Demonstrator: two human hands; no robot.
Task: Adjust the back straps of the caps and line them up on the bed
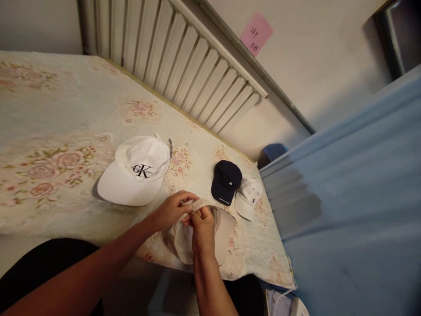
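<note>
Cap (224, 236), beige, is at the near edge of the floral cloth (88, 109), brim pointing right, long axis running roughly left to right (interior partly exposed). Left hand (176, 210) and right hand (202, 226): fingers of both clamped on its strap. Beyond: navy cap (226, 179), white cap (250, 192) just beside it.

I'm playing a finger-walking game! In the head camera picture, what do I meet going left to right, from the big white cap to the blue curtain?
Big white cap, left hand, right hand, dark cap, smaller white cap, blue curtain. The pale cap in the hands overlaps them, so I left it out.
</note>
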